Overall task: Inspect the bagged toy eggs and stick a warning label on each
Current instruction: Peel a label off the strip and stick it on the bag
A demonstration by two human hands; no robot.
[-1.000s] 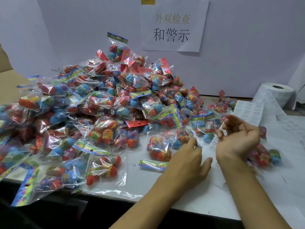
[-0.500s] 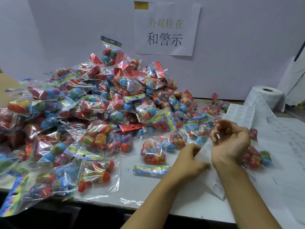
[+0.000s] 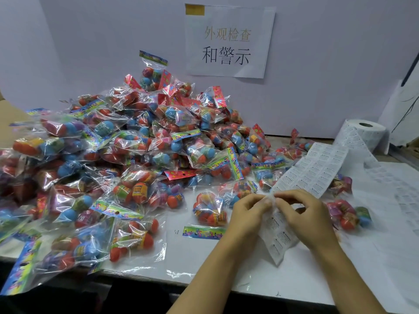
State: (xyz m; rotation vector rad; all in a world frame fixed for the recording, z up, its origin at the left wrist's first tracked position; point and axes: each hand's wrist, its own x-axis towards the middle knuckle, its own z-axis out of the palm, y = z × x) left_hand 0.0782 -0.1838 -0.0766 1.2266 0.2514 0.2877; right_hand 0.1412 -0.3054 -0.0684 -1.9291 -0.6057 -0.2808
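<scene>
Both the left hand [image 3: 248,213] and the right hand [image 3: 305,217] have curled fingertips meeting on the warning-label strip [image 3: 314,172], apparently pinching one label, just right of a bag of toy eggs [image 3: 209,210] on the white table [image 3: 204,266].

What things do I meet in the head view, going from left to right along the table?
Pile of bagged eggs → single bag → left hand → right hand → bag beside it → label roll, farther back.
</scene>
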